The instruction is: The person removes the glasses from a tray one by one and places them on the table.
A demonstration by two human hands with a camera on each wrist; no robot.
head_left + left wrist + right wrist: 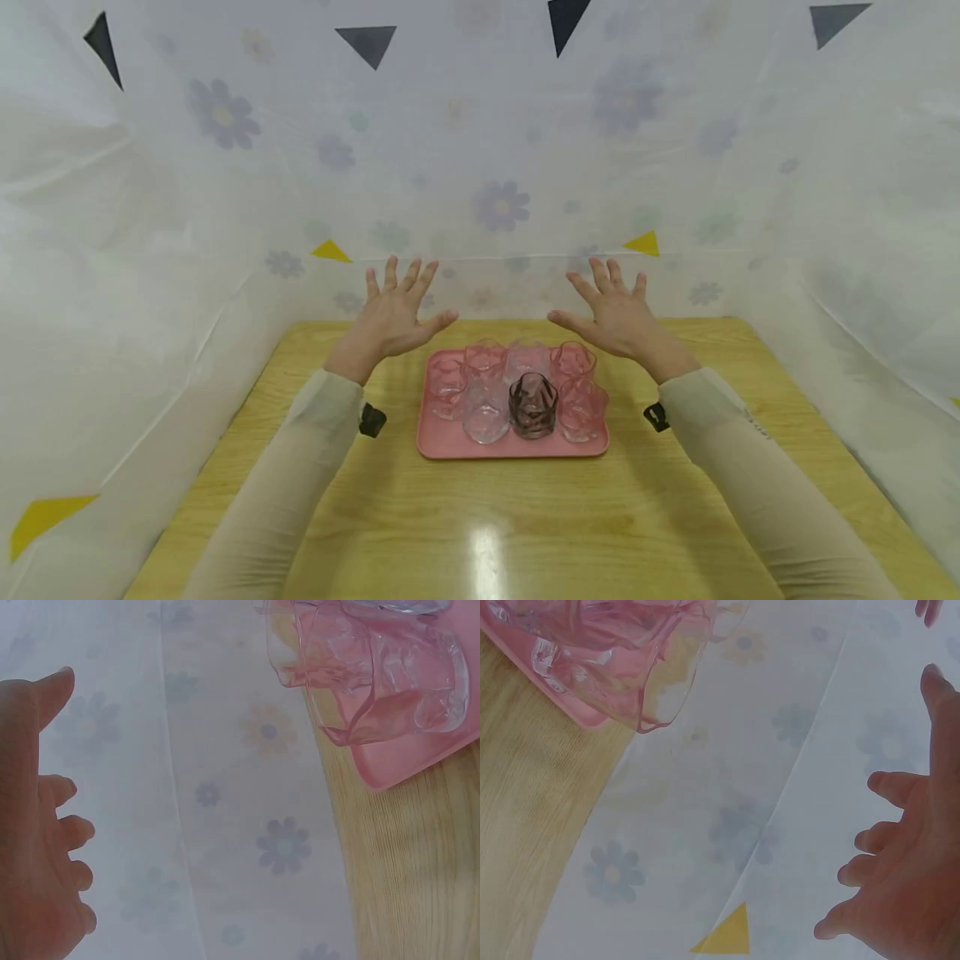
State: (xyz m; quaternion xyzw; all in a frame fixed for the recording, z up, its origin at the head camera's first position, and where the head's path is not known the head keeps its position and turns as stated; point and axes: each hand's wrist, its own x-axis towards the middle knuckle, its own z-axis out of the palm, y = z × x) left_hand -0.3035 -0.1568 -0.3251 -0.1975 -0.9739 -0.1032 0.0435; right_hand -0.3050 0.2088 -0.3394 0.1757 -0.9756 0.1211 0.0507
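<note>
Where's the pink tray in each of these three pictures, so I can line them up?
Head: the pink tray sits whole, a little below and right of centre.
Left wrist: the pink tray is at the upper right, cut off by the frame.
Right wrist: the pink tray is at the upper left, also cut off.
Shared landmark: the wood-grain table under it.

Looks like smooth, low-sheen plastic in the tray (450,444); like see-through, glossy glass or plastic in the cups (533,410) on it; like glossy wood grain in the table (420,517) under it; like thin, creased, matt sheeting in the wall (420,150) behind it; like matt cloth in the sleeves (300,467) either side of it
</note>
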